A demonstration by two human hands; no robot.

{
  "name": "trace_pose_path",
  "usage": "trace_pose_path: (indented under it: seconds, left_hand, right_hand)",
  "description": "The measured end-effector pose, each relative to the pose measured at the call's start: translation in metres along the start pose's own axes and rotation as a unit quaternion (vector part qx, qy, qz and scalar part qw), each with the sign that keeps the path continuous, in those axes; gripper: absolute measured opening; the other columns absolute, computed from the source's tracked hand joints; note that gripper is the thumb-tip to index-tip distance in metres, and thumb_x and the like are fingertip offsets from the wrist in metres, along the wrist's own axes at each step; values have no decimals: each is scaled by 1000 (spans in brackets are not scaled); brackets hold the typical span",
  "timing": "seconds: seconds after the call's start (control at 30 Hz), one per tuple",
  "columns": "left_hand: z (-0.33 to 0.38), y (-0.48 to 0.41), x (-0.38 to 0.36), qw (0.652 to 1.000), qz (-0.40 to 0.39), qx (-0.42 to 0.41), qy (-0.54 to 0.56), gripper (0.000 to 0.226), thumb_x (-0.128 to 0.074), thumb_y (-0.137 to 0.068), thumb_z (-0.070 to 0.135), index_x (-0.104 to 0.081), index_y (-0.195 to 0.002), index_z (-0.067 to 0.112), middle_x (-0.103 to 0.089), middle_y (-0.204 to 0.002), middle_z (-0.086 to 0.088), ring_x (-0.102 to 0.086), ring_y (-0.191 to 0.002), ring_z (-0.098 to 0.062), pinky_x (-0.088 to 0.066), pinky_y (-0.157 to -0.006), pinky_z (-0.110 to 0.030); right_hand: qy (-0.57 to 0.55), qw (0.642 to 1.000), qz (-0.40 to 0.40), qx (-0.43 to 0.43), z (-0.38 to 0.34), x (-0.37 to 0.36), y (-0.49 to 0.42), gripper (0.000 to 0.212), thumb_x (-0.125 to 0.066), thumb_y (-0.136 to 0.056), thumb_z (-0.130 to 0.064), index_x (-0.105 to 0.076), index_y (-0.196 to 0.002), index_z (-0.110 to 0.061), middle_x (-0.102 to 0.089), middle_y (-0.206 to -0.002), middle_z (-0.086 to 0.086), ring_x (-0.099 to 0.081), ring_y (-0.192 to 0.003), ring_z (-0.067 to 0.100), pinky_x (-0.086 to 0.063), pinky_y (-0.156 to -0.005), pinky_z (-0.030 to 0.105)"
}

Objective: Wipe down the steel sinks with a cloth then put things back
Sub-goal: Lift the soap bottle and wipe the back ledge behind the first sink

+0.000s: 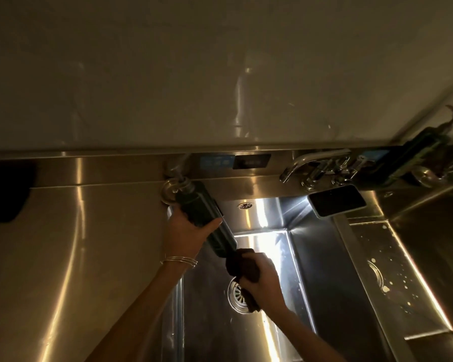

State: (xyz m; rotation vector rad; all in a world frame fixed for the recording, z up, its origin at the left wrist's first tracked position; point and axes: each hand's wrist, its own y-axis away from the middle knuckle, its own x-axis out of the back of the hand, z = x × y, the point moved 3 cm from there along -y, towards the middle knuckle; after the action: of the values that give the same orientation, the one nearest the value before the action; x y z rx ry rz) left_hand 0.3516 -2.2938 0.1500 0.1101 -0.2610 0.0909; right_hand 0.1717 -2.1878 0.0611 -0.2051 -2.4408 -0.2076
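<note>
My left hand (pixel 187 231) grips a dark green pump bottle (pixel 203 209), held tilted over the back left corner of the steel sink (pixel 311 257). The bottle's pump head points toward the back ledge. My right hand (pixel 262 278) is closed around a dark brown cloth (pixel 242 265) pressed against the bottle's lower end. Both hands hover above the sink basin, and the round drain strainer (pixel 236 296) shows just below the cloth.
A phone (pixel 338 201) lies on the ledge behind the sink, under a steel tap (pixel 317 163). A second green pump bottle (pixel 419 155) stands at the back right. A second basin (pixel 429 244) with white specks on its wall lies right. Steel counter (pixel 76 257) spreads left.
</note>
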Motion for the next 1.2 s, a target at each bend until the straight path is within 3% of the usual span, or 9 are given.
trace_pose_path:
  seconds: [0.1,0.2,0.37,0.47,0.57,0.67,0.73,0.9,1.2]
  left_hand:
    - [-1,6,-12,1000,-2,6,-2,58,-87,-60,15,-54,-109,11,-64,-103,1,-62,-99,-18,-49,-90,-33]
    - [1,6,-17,1000,-9,14,3,58,-86,-62,18,-54,-110,14,-59,-99,8,-58,-95,-13,-46,-84,-25]
    - [5,-5,-18,993,-101,54,29,65,-85,-62,10,-54,-118,4,-64,-112,-6,-61,-106,-25,-50,-94,-45]
    - [6,-13,-17,988,-147,17,-33,64,-88,-58,16,-58,-115,8,-66,-106,-2,-63,-102,-22,-51,-92,-43]
    - [8,-19,-18,991,-122,-24,-54,62,-89,-56,13,-56,-109,16,-63,-101,6,-62,-99,-17,-49,-91,-35]
    - [13,-36,-24,997,-58,-33,-36,65,-88,-54,5,-55,-110,10,-64,-107,-4,-60,-104,-23,-45,-92,-33]
    - [19,-52,-26,998,-22,-41,-38,71,-89,-52,4,-55,-114,3,-64,-112,-14,-60,-106,-27,-44,-91,-32]
    - [38,-80,-30,997,1,-63,-35,71,-88,-55,10,-54,-118,7,-64,-117,-13,-58,-109,-22,-43,-92,-30]
    - [55,-101,-45,996,34,-70,-54,64,-88,-55,10,-57,-111,5,-66,-112,-15,-62,-105,-29,-45,-84,-28]
  right_hand:
    - [-74,996,33,-22,-10,4,0,49,-79,-60,-3,-59,-99,-26,-57,-93,-14,-53,-88,3,-35,-77,4]
    - [-129,990,36,-46,-10,14,-2,50,-71,-60,-10,-52,-103,-26,-59,-99,-9,-55,-93,4,-37,-78,1]
    - [-103,994,18,-24,0,38,-8,49,-69,-58,-16,-54,-105,-23,-61,-107,2,-58,-100,17,-45,-88,27]
    - [-136,984,93,-63,7,56,-14,43,-71,-69,2,-55,-100,-23,-67,-99,0,-64,-95,20,-51,-84,35]
    - [-162,974,141,-70,12,75,-28,42,-68,-76,10,-55,-99,-22,-70,-89,-4,-68,-83,9,-56,-74,30]
    - [-108,987,113,-30,12,82,-35,46,-74,-69,12,-58,-97,-21,-62,-88,-15,-62,-84,-12,-46,-73,7]
    - [-69,993,94,-13,17,79,-33,44,-76,-65,11,-62,-100,-11,-57,-92,-18,-59,-89,-10,-41,-74,1]
    - [-22,999,45,-2,26,70,-25,42,-76,-65,3,-63,-103,-7,-60,-96,1,-57,-91,21,-46,-81,32]
    - [16,1000,10,4,21,67,-27,39,-76,-70,-8,-63,-106,-13,-61,-104,2,-53,-100,24,-44,-89,39]
